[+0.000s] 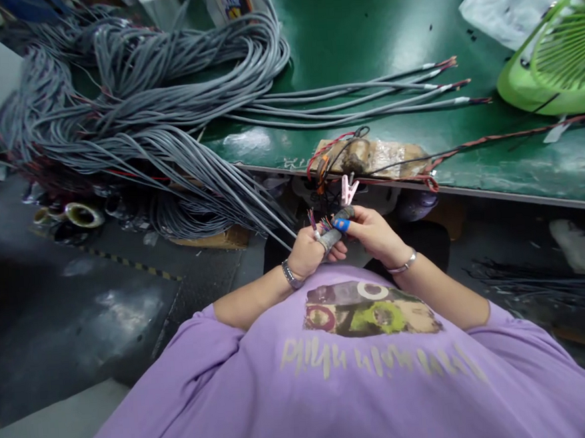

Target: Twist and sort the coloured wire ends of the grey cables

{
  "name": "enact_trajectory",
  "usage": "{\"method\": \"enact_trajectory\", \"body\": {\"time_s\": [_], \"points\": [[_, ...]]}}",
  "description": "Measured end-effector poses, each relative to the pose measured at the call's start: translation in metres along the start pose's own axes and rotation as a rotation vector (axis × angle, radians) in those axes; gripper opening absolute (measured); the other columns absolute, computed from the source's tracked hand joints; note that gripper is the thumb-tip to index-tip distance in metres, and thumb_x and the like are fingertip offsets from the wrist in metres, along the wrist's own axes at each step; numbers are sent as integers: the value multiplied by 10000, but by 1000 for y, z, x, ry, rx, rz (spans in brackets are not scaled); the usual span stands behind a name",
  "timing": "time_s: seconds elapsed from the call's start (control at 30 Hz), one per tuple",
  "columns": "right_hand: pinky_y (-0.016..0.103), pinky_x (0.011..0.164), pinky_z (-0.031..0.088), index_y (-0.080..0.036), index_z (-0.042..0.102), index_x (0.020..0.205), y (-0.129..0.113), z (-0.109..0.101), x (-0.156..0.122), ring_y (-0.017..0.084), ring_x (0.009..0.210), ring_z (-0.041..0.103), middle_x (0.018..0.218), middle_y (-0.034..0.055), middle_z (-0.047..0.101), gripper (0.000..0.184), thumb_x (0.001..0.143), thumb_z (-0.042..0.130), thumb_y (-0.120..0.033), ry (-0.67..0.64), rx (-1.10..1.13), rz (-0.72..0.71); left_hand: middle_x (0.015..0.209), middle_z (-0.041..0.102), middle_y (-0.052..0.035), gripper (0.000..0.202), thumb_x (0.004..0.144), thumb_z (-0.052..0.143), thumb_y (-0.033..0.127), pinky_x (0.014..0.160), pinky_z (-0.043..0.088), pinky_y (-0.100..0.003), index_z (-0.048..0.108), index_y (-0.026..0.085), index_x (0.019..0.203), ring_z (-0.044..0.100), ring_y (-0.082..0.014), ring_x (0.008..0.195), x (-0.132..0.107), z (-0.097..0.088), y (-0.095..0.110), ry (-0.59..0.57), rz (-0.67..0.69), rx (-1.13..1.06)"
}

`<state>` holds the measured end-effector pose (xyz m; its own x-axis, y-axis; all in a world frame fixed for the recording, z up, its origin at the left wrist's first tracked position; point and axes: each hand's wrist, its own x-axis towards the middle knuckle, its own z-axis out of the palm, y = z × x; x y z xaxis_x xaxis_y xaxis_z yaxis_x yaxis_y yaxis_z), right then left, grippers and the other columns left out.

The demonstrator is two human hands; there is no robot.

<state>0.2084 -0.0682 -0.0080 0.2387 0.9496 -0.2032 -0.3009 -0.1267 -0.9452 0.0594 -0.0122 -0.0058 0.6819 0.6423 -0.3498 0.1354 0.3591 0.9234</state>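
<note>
My left hand (307, 250) is closed around a grey cable (284, 238) in front of my body. Thin coloured wire ends (313, 221) poke up beside its fingers. A thick grey, tube-like piece (332, 235) spans the gap between both hands; what it is exactly, I cannot make out. My right hand (374, 234), with blue wrapping on the thumb, pinches the upper end of this piece. Just above the fingers, a pink clip (349, 191) stands at the table edge.
A large heap of grey cables (163, 94) covers the table's left, some hanging over the edge. Stripped cable ends (456, 84) point right. A taped brown block (375, 156) with wires sits at the front edge. A green fan (556, 60) and plastic bag (512, 3) lie right.
</note>
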Motion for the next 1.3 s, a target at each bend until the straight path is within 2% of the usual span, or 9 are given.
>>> {"method": "enact_trajectory", "body": {"time_s": [0.27, 0.5, 0.6, 0.9, 1.03, 1.13, 1.2, 1.3], "points": [[240, 491, 375, -200, 644, 728, 10, 6, 0, 90, 538, 441, 624, -28, 567, 391, 667, 830, -538, 72, 49, -59, 648, 713, -91, 492, 751, 719, 597, 457, 502, -210, 642, 114, 699, 679, -151, 524, 2, -3, -2, 35, 34, 13], [257, 540, 403, -173, 634, 733, -3, 6, 0, 93, 570, 468, 664, -14, 612, 424, 610, 872, -501, 15, -99, -60, 645, 712, -66, 415, 742, 755, 517, 452, 514, -202, 630, 123, 787, 691, -156, 535, -2, -1, 0, 36, 26, 52], [260, 549, 408, -176, 629, 728, -5, 8, -1, 93, 565, 458, 649, -22, 597, 397, 644, 850, -496, 27, -120, -74, 647, 713, -70, 408, 741, 756, 508, 449, 512, -201, 620, 126, 775, 694, -158, 541, -3, 0, 0, 45, 16, 53], [240, 511, 381, -196, 639, 710, 5, 9, -3, 85, 548, 430, 638, -34, 574, 293, 699, 807, -436, 130, -44, -125, 654, 708, -77, 506, 736, 725, 620, 450, 504, -212, 616, 126, 724, 679, -153, 524, 2, -1, -3, 89, 32, -18], [238, 496, 366, -198, 644, 725, 9, 12, -2, 81, 531, 425, 638, -39, 570, 256, 677, 806, -391, 152, 28, -78, 640, 703, -72, 502, 726, 732, 617, 445, 501, -213, 608, 131, 717, 672, -150, 512, 2, 1, -2, 72, 14, -17], [232, 478, 354, -200, 594, 690, 9, 14, 2, 76, 509, 412, 603, -49, 526, 252, 661, 796, -349, 149, 126, 11, 632, 701, -56, 458, 732, 746, 570, 421, 478, -200, 619, 132, 769, 657, -137, 487, -1, 3, 1, 29, 2, 14], [219, 454, 334, -209, 529, 664, 7, 12, 8, 71, 493, 388, 575, -59, 480, 278, 650, 780, -325, 203, 254, 80, 616, 693, -49, 438, 722, 764, 541, 410, 465, -192, 612, 132, 755, 642, -125, 463, -4, 5, 3, -12, -23, 55], [194, 425, 304, -219, 472, 669, 4, 3, 18, 60, 481, 340, 566, -68, 447, 309, 626, 768, -297, 361, 469, 137, 593, 679, -44, 435, 717, 770, 531, 408, 450, -183, 596, 133, 715, 634, -118, 452, -7, 5, 5, -24, -42, 85]]}}
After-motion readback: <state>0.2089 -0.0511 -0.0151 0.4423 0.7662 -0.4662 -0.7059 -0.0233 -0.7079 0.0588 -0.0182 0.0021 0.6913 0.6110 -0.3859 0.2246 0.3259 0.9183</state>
